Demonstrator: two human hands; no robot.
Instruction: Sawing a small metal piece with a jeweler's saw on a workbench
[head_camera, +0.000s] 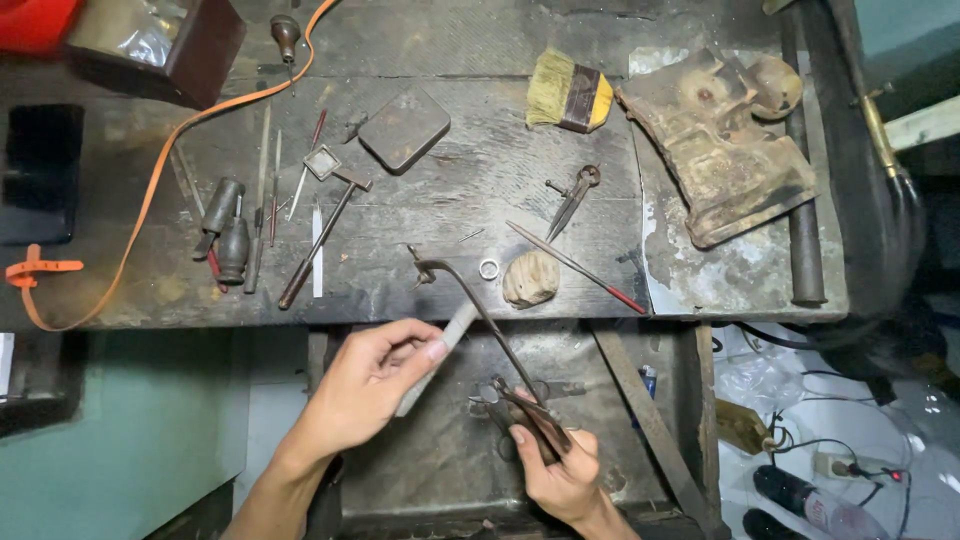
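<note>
My left hand (372, 385) grips a pale grey flat stick or file (447, 345), held slanted below the bench's front edge. My right hand (560, 472) is closed on dark pliers (520, 410), whose jaws point up and left toward the stick's lower end. A thin curved metal frame, like a saw frame (470, 295), runs from the bench edge down to my right hand. A small silver ring (488, 268) lies on the dark wooden bench (480, 170) beside a worn wooden bench peg (530, 278).
On the bench lie a hammer (322, 238), gravers with dark handles (225, 225), thin files, a dark square block (403, 127), a yellow brush (568, 92), dividers (572, 198), a red-tipped rod (575, 266), an orange strap (150, 180) and a rusty metal machine part (720, 140). Bottles and cables lie on the floor at lower right.
</note>
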